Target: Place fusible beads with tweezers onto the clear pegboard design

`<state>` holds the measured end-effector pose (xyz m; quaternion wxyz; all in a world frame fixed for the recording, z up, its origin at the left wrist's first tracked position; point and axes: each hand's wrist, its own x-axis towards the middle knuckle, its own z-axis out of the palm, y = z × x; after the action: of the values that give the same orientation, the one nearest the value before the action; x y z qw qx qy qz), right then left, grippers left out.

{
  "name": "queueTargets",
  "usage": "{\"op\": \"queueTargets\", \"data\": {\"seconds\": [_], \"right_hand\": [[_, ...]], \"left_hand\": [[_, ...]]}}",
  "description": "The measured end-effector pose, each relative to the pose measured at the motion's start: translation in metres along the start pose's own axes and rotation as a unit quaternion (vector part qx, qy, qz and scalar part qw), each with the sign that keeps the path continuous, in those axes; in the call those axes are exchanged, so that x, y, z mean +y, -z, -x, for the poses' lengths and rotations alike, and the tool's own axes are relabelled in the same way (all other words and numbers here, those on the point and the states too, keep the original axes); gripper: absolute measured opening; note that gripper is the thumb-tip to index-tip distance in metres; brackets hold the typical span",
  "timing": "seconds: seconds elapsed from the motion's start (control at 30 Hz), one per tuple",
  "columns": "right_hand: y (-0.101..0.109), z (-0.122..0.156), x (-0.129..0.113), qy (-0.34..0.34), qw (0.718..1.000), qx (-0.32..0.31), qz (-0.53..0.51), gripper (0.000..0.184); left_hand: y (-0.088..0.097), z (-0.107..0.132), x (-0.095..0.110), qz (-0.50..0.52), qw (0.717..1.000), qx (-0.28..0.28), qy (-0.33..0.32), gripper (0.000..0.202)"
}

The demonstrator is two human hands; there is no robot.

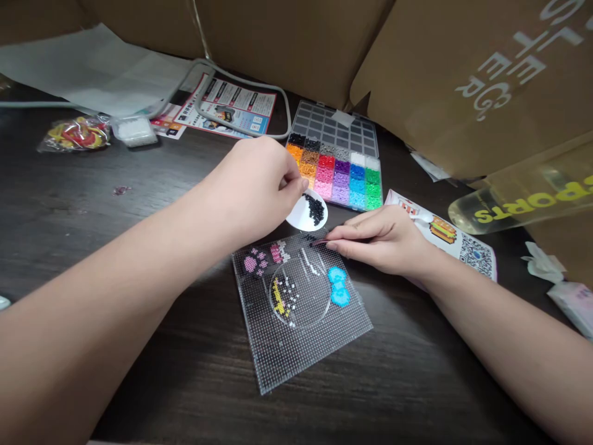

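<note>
Board: the clear board [287, 364] lies mid-table, a corner pointing near; a wrist knocking its edge could shift it.
Yellow beads: these [278, 298] sit left inside the board's ring; a jolt could lift them off their pegs.
Blue bow: on the board's right [339, 287], near the right forearm's side; a dragging wrist might catch it.
Dish: white [296, 216], at the board's far edge; tipping it could spill its black beads [316, 210] among the pegs.
Left hand: thumb and finger [259, 182] pinched together, apparently on the dish's far-left rim; a slack pinch could let it tilt.
Right hand: fingers [384, 241] closed around a thin tool [320, 241], its tip among black beads at the board's far edge; a slip there could scatter them. Tip gap too small to tell.
Case: open beyond the dish [310, 117]; an elbow or knuckle bump could mix its colours.
</note>
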<state>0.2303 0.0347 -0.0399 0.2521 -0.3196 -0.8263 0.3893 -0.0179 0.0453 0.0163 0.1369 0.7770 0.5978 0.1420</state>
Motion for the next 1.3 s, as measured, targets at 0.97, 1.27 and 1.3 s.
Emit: {"op": "queueTargets", "data": {"seconds": [0.97, 1.27, 1.3], "right_hand": [[-0.004, 0.005, -0.008, -0.138, 0.969, 0.148, -0.14, 0.016], [0.0, 0.003, -0.008, -0.066, 0.995, 0.071, -0.034, 0.012], [0.0, 0.002, -0.009, -0.069, 0.995, 0.061, -0.032, 0.011]], "left_hand": [[-0.003, -0.002, -0.007, 0.011, 0.999, -0.027, -0.028, 0.03], [0.003, -0.004, -0.005, -0.034, 0.999, -0.003, 0.02, 0.029], [0.004, -0.003, -0.004, -0.037, 0.999, -0.009, 0.023, 0.03]]}}
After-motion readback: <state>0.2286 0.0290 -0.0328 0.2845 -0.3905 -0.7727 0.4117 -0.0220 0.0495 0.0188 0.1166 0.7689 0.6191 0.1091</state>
